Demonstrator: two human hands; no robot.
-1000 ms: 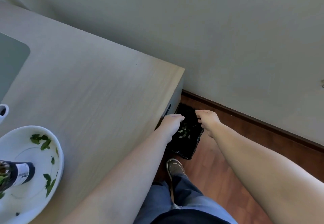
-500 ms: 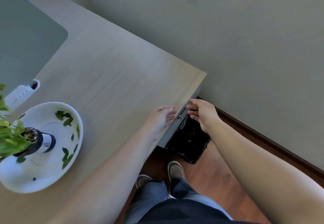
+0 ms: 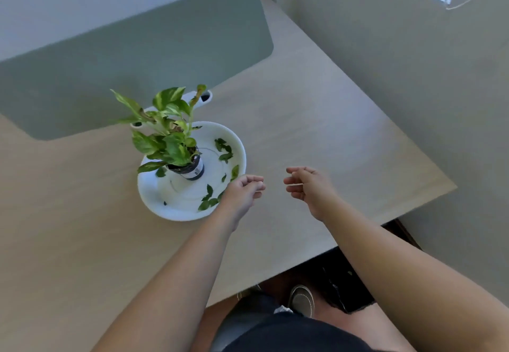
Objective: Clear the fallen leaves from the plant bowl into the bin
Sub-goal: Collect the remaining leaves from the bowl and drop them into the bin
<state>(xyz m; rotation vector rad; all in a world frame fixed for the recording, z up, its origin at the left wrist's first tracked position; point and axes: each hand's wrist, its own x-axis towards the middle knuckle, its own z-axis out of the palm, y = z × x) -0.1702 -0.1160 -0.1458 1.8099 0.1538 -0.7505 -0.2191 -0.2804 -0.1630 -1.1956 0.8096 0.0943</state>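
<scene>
A white plant bowl (image 3: 176,212) sits on the wooden desk, with a leafy plant (image 3: 168,131) in a dark bottle (image 3: 190,169) standing in its middle. Several fallen green leaves (image 3: 224,149) lie scattered inside the bowl, mostly along its right side. My left hand (image 3: 243,190) hovers over the bowl's right rim, fingers loosely curled, holding nothing. My right hand (image 3: 308,186) floats above the desk to the right of the bowl, fingers apart and empty. The black bin (image 3: 338,282) stands on the floor below the desk's near edge, partly hidden by my right arm.
A grey-green divider panel (image 3: 137,56) runs along the back of the desk (image 3: 316,103). A white object (image 3: 205,95) lies behind the plant. The desk's right corner meets a grey wall. My shoe (image 3: 301,298) and legs show beside the bin.
Both hands rose from over the bin beside the desk and moved left across the desktop toward the bowl. The view swung left and up, bringing the whole plant into sight.
</scene>
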